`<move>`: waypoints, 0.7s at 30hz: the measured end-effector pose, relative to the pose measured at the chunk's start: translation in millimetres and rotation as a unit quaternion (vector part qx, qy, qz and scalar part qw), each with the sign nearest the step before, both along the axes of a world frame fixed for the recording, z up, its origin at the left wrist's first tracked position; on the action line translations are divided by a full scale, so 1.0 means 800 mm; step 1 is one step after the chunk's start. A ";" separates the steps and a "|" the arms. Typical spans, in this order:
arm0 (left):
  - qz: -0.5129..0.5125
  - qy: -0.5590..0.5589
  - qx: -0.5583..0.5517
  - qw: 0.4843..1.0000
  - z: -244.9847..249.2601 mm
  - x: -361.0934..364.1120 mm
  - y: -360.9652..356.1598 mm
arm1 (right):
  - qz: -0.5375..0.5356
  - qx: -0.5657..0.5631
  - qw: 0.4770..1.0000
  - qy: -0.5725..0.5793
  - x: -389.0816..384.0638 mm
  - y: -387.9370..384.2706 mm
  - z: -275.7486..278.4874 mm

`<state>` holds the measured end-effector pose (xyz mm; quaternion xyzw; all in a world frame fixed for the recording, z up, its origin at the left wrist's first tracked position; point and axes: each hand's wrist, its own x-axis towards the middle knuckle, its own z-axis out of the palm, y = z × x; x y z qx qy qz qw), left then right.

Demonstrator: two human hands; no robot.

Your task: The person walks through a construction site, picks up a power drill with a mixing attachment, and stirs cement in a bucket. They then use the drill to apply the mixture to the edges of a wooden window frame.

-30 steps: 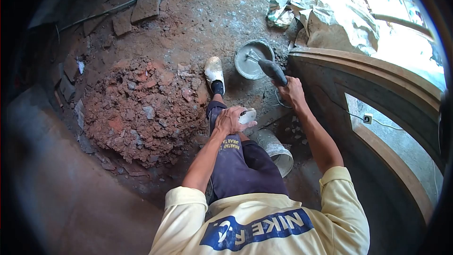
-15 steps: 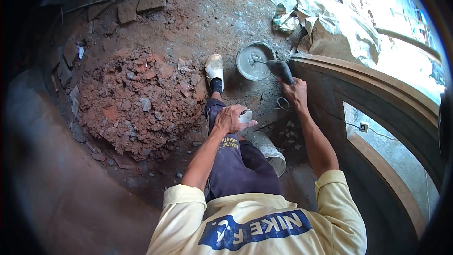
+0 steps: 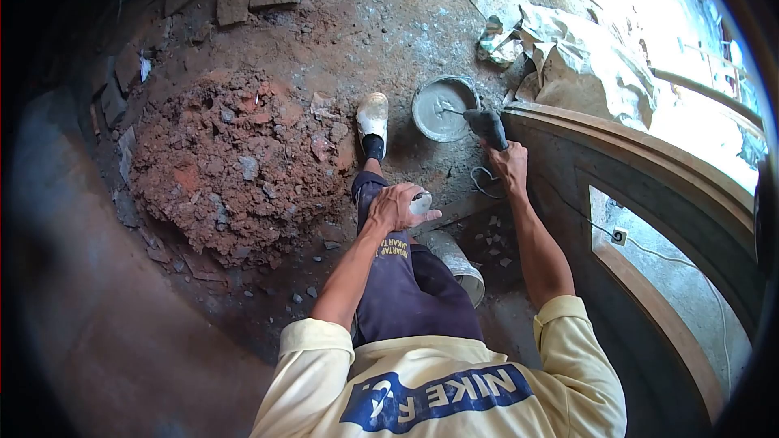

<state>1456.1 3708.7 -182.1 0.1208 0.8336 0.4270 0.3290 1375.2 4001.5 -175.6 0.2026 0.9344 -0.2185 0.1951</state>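
Observation:
My right hand (image 3: 509, 164) grips the rear of a dark electric drill (image 3: 487, 128). A thin rod runs from its nose into the wet grey mix in a round bucket (image 3: 417, 123). My left hand (image 3: 393, 208) lies over my bent knee, thumb stretched out to the side. A pale rounded thing (image 3: 420, 203) shows between its thumb and fingers, partly covered by the hand; I cannot tell what it is. In front of the knee, my white shoe (image 3: 372, 125) stands on the dirt, left of the bucket.
A heap of reddish rubble (image 3: 235, 170) lies to the left. Behind my knee, a pale pail (image 3: 462, 268) lies tilted. A wooden-edged frame (image 3: 617, 130) stands at right, with a cable and a white socket (image 3: 620, 236). Crumpled sheeting (image 3: 588, 65) lies beyond the bucket.
The view has shifted slightly. The drill has turned a little in my right hand's grip, and its rod sits differently in the grey mix. My left hand stays on the knee.

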 end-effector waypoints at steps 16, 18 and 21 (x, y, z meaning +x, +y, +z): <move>0.002 -0.004 -0.007 1.000 -0.004 0.021 -0.006 | 0.009 0.034 0.999 0.040 0.016 -0.005 -0.006; 0.006 -0.002 -0.006 1.000 -0.001 0.025 -0.004 | 0.027 0.052 0.996 0.072 0.019 0.000 -0.010; 0.011 0.001 -0.012 1.000 -0.006 0.025 -0.008 | 0.004 0.042 0.998 0.053 0.017 -0.005 -0.008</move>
